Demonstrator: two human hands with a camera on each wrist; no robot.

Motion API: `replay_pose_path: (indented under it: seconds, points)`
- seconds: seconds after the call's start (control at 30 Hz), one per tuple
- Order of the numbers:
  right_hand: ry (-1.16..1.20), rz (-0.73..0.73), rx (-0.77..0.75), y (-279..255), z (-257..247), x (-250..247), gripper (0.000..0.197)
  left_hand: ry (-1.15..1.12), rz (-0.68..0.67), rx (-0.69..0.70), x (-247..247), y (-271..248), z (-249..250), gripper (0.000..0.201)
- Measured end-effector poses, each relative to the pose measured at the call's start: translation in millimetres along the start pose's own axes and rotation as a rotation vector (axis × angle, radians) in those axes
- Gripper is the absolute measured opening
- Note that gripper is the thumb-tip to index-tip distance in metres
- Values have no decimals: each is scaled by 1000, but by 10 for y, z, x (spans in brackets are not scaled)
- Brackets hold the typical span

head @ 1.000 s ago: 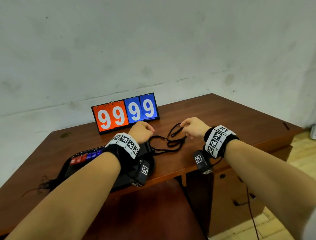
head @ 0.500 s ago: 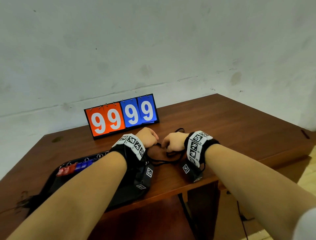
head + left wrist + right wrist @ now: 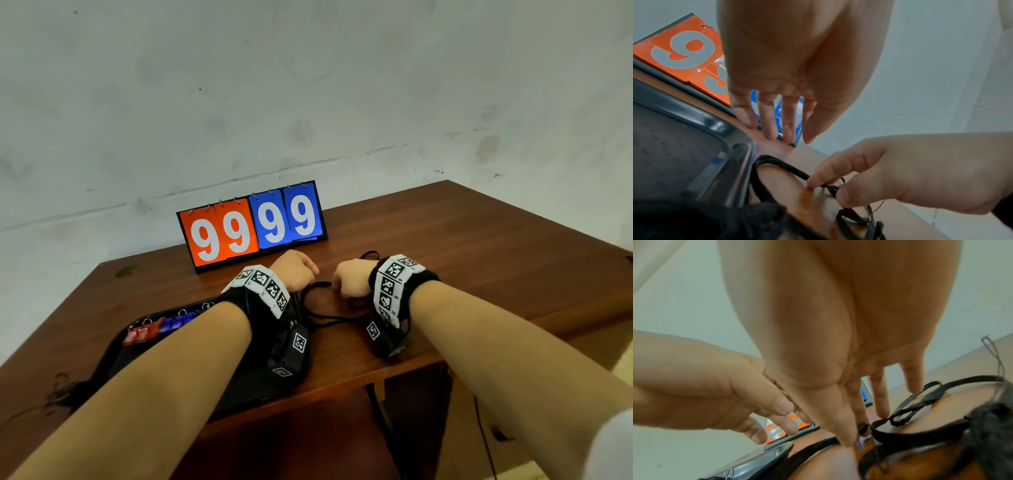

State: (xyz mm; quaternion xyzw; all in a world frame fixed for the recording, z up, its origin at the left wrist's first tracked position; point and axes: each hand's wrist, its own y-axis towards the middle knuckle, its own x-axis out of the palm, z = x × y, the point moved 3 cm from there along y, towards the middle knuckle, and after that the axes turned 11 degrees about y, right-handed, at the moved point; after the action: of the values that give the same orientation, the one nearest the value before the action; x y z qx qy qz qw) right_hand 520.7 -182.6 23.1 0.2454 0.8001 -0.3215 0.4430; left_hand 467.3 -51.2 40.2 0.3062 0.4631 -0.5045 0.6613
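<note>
A thin black cord (image 3: 320, 317) lies in loops on the wooden table (image 3: 479, 257) between my two hands. My right hand (image 3: 349, 281) pinches the cord (image 3: 781, 164) between thumb and forefinger just above the tabletop, as the left wrist view shows. In the right wrist view the same pinch (image 3: 851, 434) sits on the cord (image 3: 910, 417), with the other fingers straight down. My left hand (image 3: 294, 270) hovers close beside it, fingers (image 3: 777, 123) hanging relaxed and holding nothing.
A flip scoreboard (image 3: 251, 224) reading 99 in orange and 99 in blue stands at the back against the wall. A black tray (image 3: 116, 346) with red and blue flip cards (image 3: 154, 329) lies under my left forearm. The table's front edge is near my wrists.
My right hand has moved left with the cord, from out at the right to close beside my left hand. The left hand has barely shifted.
</note>
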Motion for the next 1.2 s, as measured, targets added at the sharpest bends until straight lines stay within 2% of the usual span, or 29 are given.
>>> replay_pose_path:
  seconds: [0.1, 0.17, 0.27, 0.33, 0.47, 0.67, 0.83, 0.97, 1.03, 1.2]
  points:
    - [243, 134, -85, -67, 37, -115, 31, -29, 73, 53, 4, 12, 55, 26]
    - [517, 225, -101, -99, 103, -185, 28, -67, 119, 116, -5, 5, 122, 32]
    - [920, 268, -103, -154, 177, -232, 21, -122, 168, 206, -28, -4, 228, 37]
    - [1044, 294, -108, -160, 215, -257, 20, -94, 159, 263, -23, -9, 304, 44]
    - [1093, 334, -104, -182, 248, -274, 12, -72, 124, 309, -2, -33, 427, 52]
    - [1093, 379, -166, -259, 321, -238, 5, -63, 143, 305, 26, -77, 477, 36]
    - [1117, 356, -152, -321, 336, -225, 16, -92, 209, 257, 10, -118, 447, 11]
    - [1158, 344, -167, -346, 325, -197, 25, -89, 266, 192, -46, -135, 395, 6]
    - [1163, 371, -200, -372, 289, -198, 27, -153, 288, 159, -100, -166, 392, 9]
    - [1200, 364, -335, -468, 16, -255, 45, -498, 280, 91, -300, -321, 429, 10]
